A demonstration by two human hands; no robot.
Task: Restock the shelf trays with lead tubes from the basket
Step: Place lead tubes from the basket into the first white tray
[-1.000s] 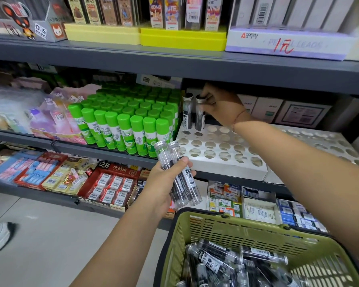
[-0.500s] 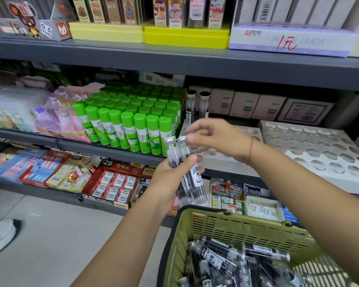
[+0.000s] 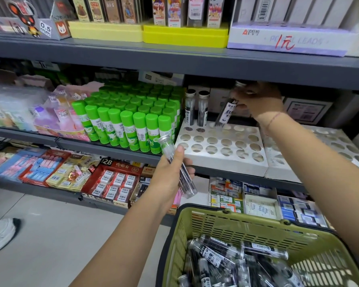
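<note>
My right hand [image 3: 259, 100] grips a clear lead tube [image 3: 225, 113] with a white label, tilted above the back row of the white holed tray [image 3: 222, 160] on the middle shelf. Two tubes [image 3: 196, 108] stand upright in the tray's back left holes. My left hand [image 3: 170, 175] holds one clear tube [image 3: 175, 162] in front of the shelf edge, cap pointing up and left. Below at the right, the green basket [image 3: 247, 226] holds several more lead tubes [image 3: 220, 257] lying flat.
Green glue sticks [image 3: 129, 121] stand packed just left of the tray. A second white holed tray [image 3: 327, 150] lies to its right. The grey shelf above [image 3: 174, 61] hangs low over the trays. Eraser boxes [image 3: 114, 183] fill the lower shelf. A white shoe [image 3: 0, 235] is on the floor.
My right hand took one of the two tubes from my left hand and carried it up and right to the tray's back row. My left hand now holds a single tube.
</note>
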